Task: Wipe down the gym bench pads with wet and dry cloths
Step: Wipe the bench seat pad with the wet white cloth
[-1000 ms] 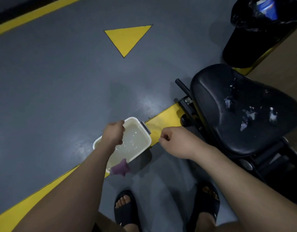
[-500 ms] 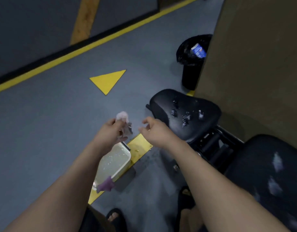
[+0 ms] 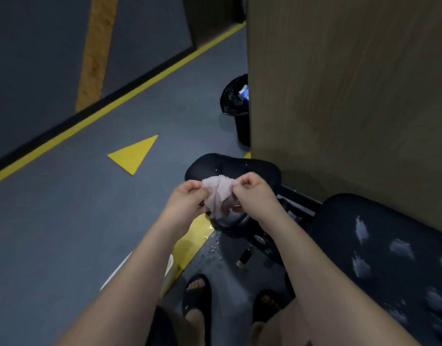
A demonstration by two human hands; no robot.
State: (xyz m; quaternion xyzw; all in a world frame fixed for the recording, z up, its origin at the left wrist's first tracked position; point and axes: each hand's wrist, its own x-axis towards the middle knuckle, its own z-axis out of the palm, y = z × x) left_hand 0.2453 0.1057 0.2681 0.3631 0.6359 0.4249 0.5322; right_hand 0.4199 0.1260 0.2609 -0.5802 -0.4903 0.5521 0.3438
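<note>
From the head view, the open room is all on the left: bare grey floor point(image 3: 65, 208) runs out past a yellow triangle point(image 3: 135, 153) to a long yellow line point(image 3: 115, 108) under a dark wall. The right side is closed off. A wooden panel point(image 3: 339, 96) stands straight up just behind the seat pad point(image 3: 239, 166), its near edge running down to the pad's far rim. A black bin point(image 3: 236, 106) is tucked against that edge, farther back.

The seat pad sits low, with a black frame point(image 3: 299, 208) joining it to the long pad point(image 3: 352, 221) at the right. That pad carries pale wet patches point(image 3: 399, 245). A yellow stripe point(image 3: 190, 243) crosses the floor beneath the seat pad's near edge, with water drops point(image 3: 212, 248) beside it. A white tub point(image 3: 170, 262) shows only as a rim behind the left forearm.

Both arms reach forward, hands close together above the seat pad's near half. The left hand point(image 3: 187, 198) pinches one side of the pale cloth point(image 3: 218, 196), fingers curled in. The right hand point(image 3: 254, 193) grips the other side, knuckles up. The cloth hangs bunched between them, held in the air; I cannot tell whether its lower end touches the pad. Two black sandals point(image 3: 197, 290) stand on the floor below.
</note>
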